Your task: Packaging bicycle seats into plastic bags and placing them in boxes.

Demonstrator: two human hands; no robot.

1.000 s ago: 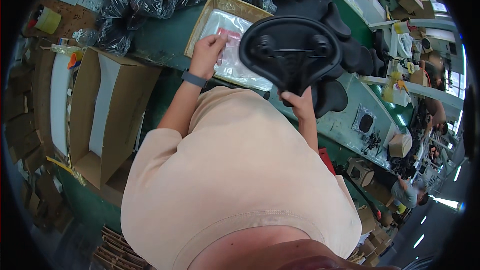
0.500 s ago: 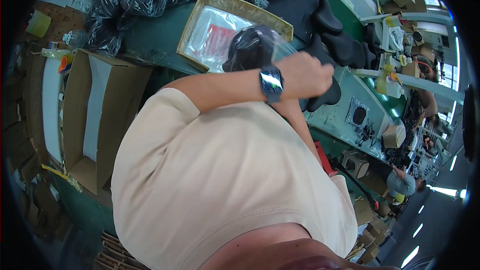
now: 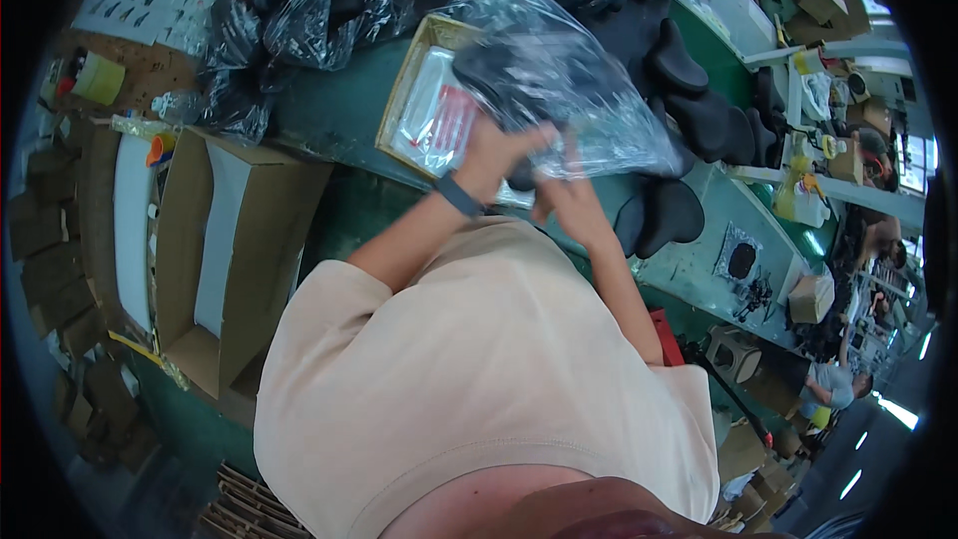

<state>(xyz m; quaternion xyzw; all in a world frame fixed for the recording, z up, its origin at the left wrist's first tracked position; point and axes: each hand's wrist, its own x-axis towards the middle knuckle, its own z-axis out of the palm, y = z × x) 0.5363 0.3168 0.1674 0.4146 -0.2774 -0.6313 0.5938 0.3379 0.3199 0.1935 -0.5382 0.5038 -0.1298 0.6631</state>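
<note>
Head view: saddle (image 3: 514, 70) in clear bag (image 3: 624, 135), partly over tray (image 3: 403, 90) on bench (image 3: 334, 100). Left hand (image 3: 489, 152) near saddle's lower end, right hand (image 3: 571, 206) at bag's lower edge; both blurred, cannot tell if pinching.

At upper centre, a plastic bag (image 3: 624, 120) over a seat (image 3: 524, 70) partly covers a box (image 3: 406, 88) on the table (image 3: 334, 105). Bundles (image 3: 309, 25) line the frame's top, more seats (image 3: 704, 123) lie right of the bag, a carton (image 3: 279, 230) stands left.
</note>
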